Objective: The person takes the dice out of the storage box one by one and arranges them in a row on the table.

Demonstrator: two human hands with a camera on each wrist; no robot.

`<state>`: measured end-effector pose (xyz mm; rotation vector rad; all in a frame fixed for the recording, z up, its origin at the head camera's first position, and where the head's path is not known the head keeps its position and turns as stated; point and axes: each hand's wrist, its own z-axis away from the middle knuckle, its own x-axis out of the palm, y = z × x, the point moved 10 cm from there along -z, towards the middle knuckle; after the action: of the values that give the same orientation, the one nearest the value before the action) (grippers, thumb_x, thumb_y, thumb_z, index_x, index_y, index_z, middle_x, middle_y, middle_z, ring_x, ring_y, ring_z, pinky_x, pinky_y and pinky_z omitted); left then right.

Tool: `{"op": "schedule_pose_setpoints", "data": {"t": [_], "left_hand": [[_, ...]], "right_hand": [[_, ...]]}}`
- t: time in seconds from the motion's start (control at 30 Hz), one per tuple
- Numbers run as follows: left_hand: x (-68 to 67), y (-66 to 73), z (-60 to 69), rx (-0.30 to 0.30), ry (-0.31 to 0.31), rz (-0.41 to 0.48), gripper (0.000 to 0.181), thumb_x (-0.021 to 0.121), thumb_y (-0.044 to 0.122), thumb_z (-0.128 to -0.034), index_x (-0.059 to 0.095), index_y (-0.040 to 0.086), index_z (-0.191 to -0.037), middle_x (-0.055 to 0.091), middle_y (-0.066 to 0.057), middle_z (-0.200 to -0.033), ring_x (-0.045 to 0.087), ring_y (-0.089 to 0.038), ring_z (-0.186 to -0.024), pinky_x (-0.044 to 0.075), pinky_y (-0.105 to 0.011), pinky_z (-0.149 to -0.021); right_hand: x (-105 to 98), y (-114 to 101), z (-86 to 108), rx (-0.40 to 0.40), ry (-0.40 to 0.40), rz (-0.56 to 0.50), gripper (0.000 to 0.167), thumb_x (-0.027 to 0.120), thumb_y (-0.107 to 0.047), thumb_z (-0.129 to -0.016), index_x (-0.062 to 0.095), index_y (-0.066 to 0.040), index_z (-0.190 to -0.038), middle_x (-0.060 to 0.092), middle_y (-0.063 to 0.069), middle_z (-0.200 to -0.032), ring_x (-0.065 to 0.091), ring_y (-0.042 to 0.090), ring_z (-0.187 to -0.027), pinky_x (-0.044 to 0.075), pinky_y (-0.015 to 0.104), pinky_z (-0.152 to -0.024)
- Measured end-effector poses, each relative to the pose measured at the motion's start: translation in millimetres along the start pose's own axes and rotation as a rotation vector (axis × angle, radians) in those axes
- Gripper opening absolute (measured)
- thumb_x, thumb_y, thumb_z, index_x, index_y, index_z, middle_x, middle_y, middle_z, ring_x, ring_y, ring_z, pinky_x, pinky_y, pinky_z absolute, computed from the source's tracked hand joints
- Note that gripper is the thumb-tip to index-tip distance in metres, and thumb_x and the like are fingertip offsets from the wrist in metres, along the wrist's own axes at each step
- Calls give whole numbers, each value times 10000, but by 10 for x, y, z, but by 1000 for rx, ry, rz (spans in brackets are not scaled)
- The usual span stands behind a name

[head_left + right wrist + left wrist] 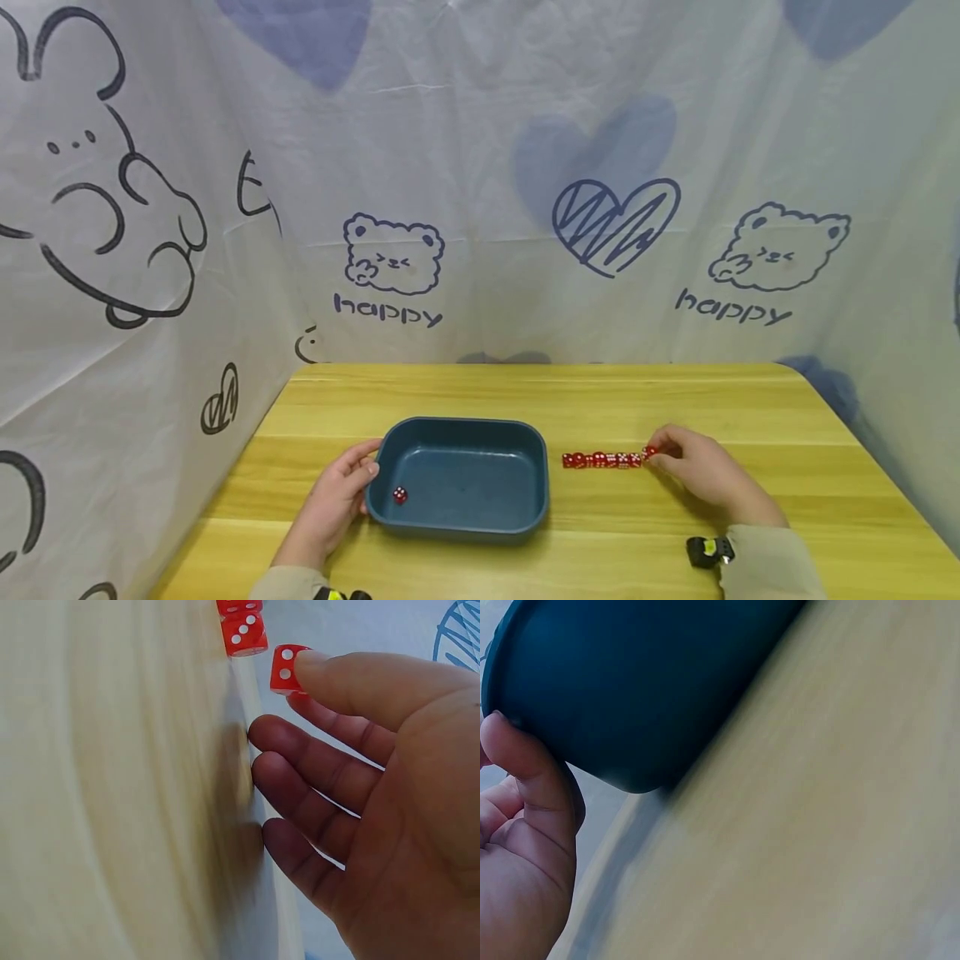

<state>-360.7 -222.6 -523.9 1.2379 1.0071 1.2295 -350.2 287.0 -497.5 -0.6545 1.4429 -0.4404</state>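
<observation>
A deep blue rectangular plastic bin (465, 525) rests on the table, one red die (401, 495) inside near its left end. My left hand (339, 493) holds the bin's left side; in the left wrist view the thumb (526, 761) lies against the outer wall. To the right of the bin runs a straight row of several red dice with white pips (600, 460). Between thumb and index finger, my right hand (701, 471) pinches another red die (285, 669). In the right wrist view that die stands slightly apart from the row's end die (245, 634).
Everything stands on a yellow wood-grain table (637, 392). A white cloth (480, 167) printed with hearts and cartoon bears hangs behind the table and along its sides.
</observation>
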Motion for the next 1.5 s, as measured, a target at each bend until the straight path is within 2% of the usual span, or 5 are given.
{"op": "schedule_pose_setpoints", "data": {"t": [0.37,0.6,1.0,1.17,1.5], "left_hand": [[37,8,4,7,-18,14,458,552,65,-1030,451,-22,-1468,519,-99,-1003,481,-134,-605,426,-203,-509],[69,-12,-14,23,-17,35,439,539,41,-1026,466,-16,-1456,530,-95,-998,486,-128,-605,423,-200,-500],[30,-27,11,3,-10,22,446,536,43,-1025,460,-13,-1461,520,-108,-1011,483,-135,-616,432,-206,-508],[21,13,-6,14,-4,16,446,544,61,-1029,462,-10,-1461,521,-111,-1013,486,-139,-620,434,-204,-514],[8,0,-7,-9,8,23,438,535,48,-1028,470,4,-1459,526,-103,-1003,480,-143,-610,432,-209,-508]], "right_hand": [[26,66,-13,24,-4,19,76,702,-194,-963,662,-162,-1019,647,-32,-958,592,171,-919,494,450,-847],[22,79,6,5,-7,19,112,721,-158,-940,655,-128,-1026,637,-10,-965,582,178,-902,496,439,-821],[110,93,-2,8,-21,-64,116,728,-118,-921,658,-112,-1015,614,14,-936,557,185,-863,480,395,-778],[59,48,-43,-10,6,-50,121,728,-106,-913,661,-107,-1014,608,22,-940,554,192,-863,476,401,-775],[80,47,-63,-15,3,-28,111,731,-113,-910,670,-110,-1003,607,19,-953,555,186,-878,479,406,-788]]}}
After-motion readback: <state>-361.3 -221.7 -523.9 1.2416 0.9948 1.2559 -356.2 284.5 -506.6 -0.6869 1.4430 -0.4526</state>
